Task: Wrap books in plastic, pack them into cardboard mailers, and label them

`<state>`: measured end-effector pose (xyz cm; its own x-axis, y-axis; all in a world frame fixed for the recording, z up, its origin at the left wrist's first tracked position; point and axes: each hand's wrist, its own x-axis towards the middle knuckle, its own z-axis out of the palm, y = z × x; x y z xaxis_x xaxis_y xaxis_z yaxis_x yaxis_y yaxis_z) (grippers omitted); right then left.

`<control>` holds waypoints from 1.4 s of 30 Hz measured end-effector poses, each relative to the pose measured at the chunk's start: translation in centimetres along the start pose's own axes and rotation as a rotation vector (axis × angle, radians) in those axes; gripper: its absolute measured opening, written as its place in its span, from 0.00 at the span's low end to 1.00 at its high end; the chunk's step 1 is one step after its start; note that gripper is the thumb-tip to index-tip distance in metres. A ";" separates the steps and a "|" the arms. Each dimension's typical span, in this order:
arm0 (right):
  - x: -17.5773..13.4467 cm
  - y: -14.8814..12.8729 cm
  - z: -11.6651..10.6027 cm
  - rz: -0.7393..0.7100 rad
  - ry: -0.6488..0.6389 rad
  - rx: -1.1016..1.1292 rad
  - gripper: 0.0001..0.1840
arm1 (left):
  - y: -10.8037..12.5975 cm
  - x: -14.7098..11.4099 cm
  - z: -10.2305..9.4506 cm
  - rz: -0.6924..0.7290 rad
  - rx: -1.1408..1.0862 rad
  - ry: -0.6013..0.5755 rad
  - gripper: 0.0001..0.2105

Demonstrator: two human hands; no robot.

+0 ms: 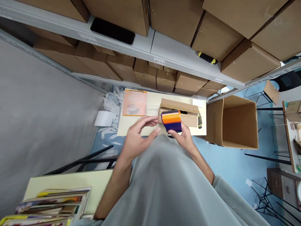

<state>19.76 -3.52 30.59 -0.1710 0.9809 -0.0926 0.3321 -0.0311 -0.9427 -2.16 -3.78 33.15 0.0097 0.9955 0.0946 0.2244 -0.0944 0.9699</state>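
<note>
My right hand [184,136] grips an orange and dark blue block-shaped object [171,121] with a rounded, shiny top; its exact kind I cannot make out. To its left, my left hand [139,136] is open, thumb and fingers spread, with the fingertips close to the object's left side and nothing visible in the palm. Behind the object, a cardboard box [191,121] lies on the pale table [150,127], with a raised flap along its back and something dark at its opening. A black and yellow utility knife [199,121] rests at the box's right end.
An orange-edged sheet [134,103] lies on the table's left. A large open carton [240,122] stands to the right. Above the table runs a metal shelf [174,51] with cartons, a black phone [113,30] and another utility knife [207,58]. A white roll [104,118] is at left.
</note>
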 end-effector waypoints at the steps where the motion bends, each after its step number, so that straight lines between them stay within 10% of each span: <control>1: -0.2 0.0 -0.2 -0.012 -0.010 -0.045 0.28 | 0.4 0.4 -0.7 0.003 0.000 0.039 0.15; 11: -2.1 0.8 -2.3 -0.102 -0.146 -0.228 0.26 | 3.7 3.7 -1.9 -0.019 0.068 -0.153 0.14; 42: -1.3 -0.5 -4.4 0.004 -0.415 -0.317 0.23 | -2.0 3.2 -1.8 -0.228 -0.070 -0.334 0.18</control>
<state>23.92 -3.96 32.59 -0.5011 0.8204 -0.2754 0.5873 0.0886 -0.8045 -4.29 -0.42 31.93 0.2859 0.9390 -0.1911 0.1909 0.1396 0.9716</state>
